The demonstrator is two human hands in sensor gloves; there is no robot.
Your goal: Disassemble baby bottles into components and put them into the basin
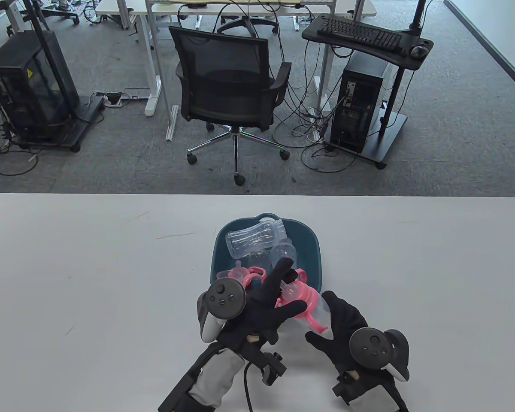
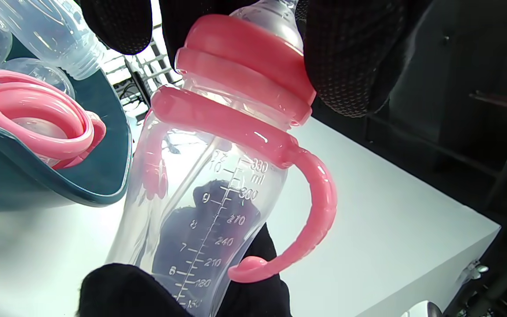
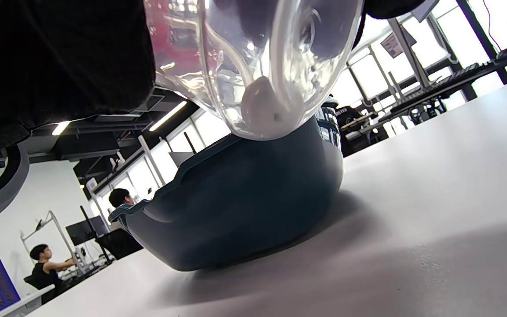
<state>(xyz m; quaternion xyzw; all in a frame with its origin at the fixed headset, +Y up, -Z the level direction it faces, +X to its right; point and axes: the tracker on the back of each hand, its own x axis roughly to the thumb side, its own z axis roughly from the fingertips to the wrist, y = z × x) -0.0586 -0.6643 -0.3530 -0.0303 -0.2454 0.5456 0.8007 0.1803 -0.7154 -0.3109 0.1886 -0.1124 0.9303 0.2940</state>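
Note:
A clear baby bottle (image 1: 322, 308) with a pink collar (image 2: 244, 66) and pink handles (image 2: 315, 211) is held tilted just off the near right rim of the teal basin (image 1: 315, 244). My right hand (image 1: 334, 317) grips its clear body from below; its base (image 3: 262, 66) hangs over the basin (image 3: 236, 207). My left hand (image 1: 289, 287) reaches over the top, its fingers (image 2: 350, 57) closed on either side of the collar and teat. In the basin lie two clear bottle bodies (image 1: 257, 238) and pink handle rings (image 1: 249, 274), one ring (image 2: 38, 119) seen close up.
The white table (image 1: 90, 279) spreads wide to both sides of the basin. Behind its far edge stand an office chair (image 1: 227, 90) and a computer cart (image 1: 365, 103). People (image 3: 42, 259) sit at desks far back.

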